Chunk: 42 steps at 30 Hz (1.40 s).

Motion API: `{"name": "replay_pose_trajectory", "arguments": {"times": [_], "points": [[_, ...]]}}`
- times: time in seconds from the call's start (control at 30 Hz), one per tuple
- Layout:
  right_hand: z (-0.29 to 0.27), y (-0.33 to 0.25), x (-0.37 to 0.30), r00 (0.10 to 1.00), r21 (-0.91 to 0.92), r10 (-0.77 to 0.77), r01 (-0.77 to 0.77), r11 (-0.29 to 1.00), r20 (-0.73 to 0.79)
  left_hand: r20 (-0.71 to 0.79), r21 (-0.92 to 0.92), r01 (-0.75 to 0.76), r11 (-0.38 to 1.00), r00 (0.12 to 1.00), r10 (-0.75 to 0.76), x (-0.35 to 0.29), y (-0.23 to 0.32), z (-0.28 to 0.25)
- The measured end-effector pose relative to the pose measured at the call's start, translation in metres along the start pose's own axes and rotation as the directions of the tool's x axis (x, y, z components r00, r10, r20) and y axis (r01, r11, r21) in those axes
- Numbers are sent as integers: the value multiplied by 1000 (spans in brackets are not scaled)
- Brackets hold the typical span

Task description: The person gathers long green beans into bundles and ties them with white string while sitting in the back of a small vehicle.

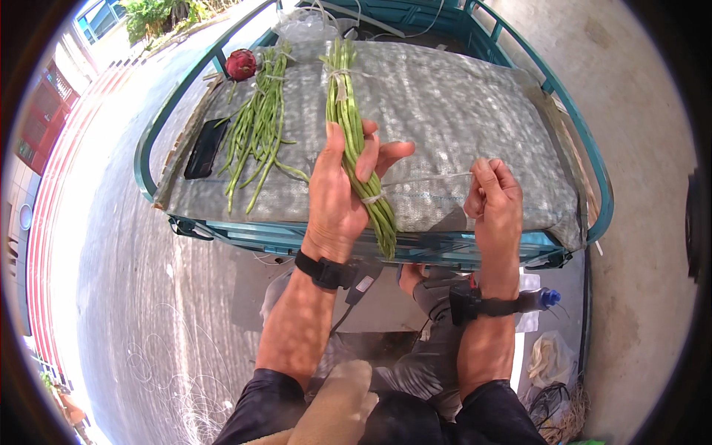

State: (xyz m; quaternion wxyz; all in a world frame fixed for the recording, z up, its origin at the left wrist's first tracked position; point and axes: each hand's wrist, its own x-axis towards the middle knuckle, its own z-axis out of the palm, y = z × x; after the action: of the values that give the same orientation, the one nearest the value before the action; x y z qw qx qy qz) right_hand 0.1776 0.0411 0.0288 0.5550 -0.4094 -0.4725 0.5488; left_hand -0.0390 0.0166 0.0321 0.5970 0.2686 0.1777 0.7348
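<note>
A bundle of long green beans is held in my left hand, its fingers curled around the stalks. White string binds the bundle near its far end, and a second loop crosses it close to the near end. From that lower loop a pale string runs taut to my right hand, pinched between thumb and fingers. Left of the held bundle lies another bunch of green beans, tied near its top and fanned out loosely.
Grey woven sheeting covers the load in a teal cart bed with curved rails. On it rest a red dragon fruit and a dark phone. Clear plastic is bunched at the back. A blue-capped bottle is below right.
</note>
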Motion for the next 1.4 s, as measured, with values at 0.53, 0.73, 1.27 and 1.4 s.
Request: {"name": "replay_pose_trajectory", "arguments": {"times": [0.53,0.73,1.27,1.4], "points": [[3,3,1,820,-364,-536,446,818,-201,38,-43,-26,999,999,28,2,-3,-4],[52,-6,-28,913,-447,-241,375,812,328,25,-6,-35,999,999,35,-2,-6,-6],[38,-13,-34,850,-459,116,159,874,515,12,39,-71,997,997,71,0,0,-6],[29,-5,-19,934,-324,-111,227,918,341,73,-19,-18,1000,997,20,-5,-3,4]]}}
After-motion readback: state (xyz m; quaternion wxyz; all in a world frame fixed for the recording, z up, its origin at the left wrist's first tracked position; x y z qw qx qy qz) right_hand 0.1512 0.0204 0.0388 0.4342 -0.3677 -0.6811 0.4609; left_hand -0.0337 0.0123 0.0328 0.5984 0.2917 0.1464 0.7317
